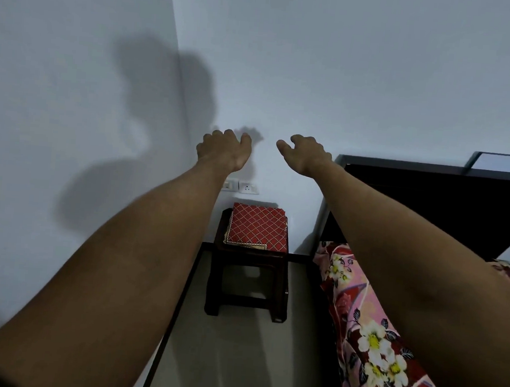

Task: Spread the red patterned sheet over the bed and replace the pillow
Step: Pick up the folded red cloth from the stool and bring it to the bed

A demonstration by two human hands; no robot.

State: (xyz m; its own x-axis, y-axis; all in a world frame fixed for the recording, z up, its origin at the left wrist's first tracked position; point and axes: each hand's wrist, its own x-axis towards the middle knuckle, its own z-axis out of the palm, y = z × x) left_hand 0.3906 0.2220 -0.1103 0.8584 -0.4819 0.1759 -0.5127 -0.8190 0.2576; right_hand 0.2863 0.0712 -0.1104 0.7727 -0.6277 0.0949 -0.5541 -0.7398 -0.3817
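We see 2 bare arms stretched forward at about chest height, with the left hand (pixel 224 145) and the right hand (pixel 307 154) side by side and a small gap between them in front of the pale white wall (pixel 349 63). The left hand's fingers (pixel 218 134) are loosely curled downward with the thumb out to the side, and they hold and touch nothing. The right hand's fingers (pixel 299 139) are also loosely bent, thumb pointing toward the left hand, and they too grip nothing. The folded red sheet with a cream diamond pattern (pixel 257 231) lies below the hands, well apart from both, flat on top of the small dark wooden stool (pixel 248 284) that stands on the light floor (pixel 234 359) against the wall. Just above the stool, 2 white wall sockets (pixel 248 187) sit side by side. To the right, the bed under a pink and red floral cover (pixel 368 324) runs beneath the right forearm, with its dark headboard (pixel 429 207) at the wall. A shadow of the person (pixel 164 94) falls across the wall corner on the left.
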